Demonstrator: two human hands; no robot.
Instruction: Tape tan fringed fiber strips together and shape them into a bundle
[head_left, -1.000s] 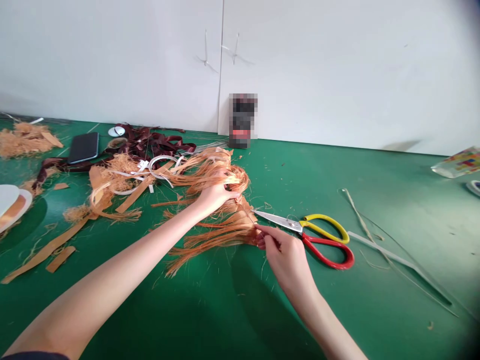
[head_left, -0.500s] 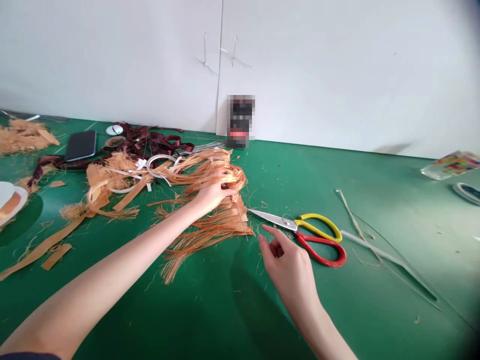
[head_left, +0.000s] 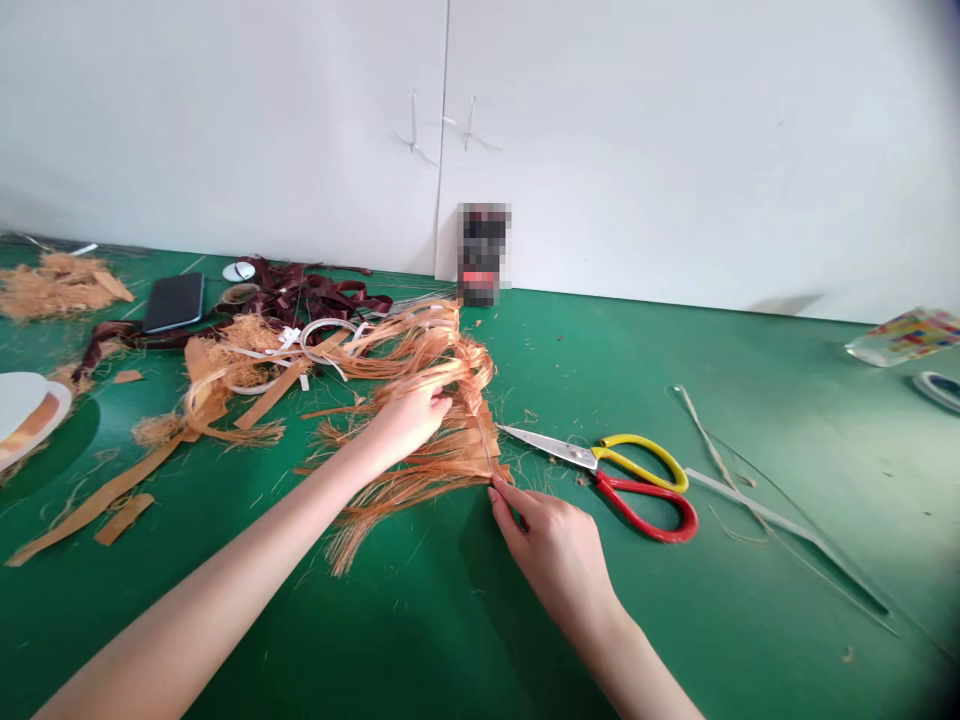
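Note:
Orange frayed ribbon [head_left: 409, 345] lies in a fringed bundle at the middle of the table, its strands spread leftward and its folded edge to the right. My left hand [head_left: 409, 418] rests on the bundle with its fingers closed on the strands. Along the right edge of the ribbon runs a thin wire [head_left: 486, 448]. My right hand [head_left: 559, 545] pinches the near end of this wire between thumb and forefinger, at the ribbon's lower right corner. Just right of the bundle are scissors [head_left: 645, 480] with one yellow and one red handle, blades slightly apart or closed, I cannot tell.
Ribbon scraps [head_left: 124, 520], dark brown ribbon [head_left: 337, 295], a white ring [head_left: 330, 322], a phone [head_left: 174, 302] and a white spool [head_left: 26, 410] lie left. A dark box [head_left: 484, 255] stands against the white wall. Cords [head_left: 787, 525] and a patterned glass [head_left: 904, 335] are at right.
My right hand has moved left to the ribbon's lower corner and closed its fingers on the wire's end. My left hand has shifted slightly left and nearer. The view has tilted a little.

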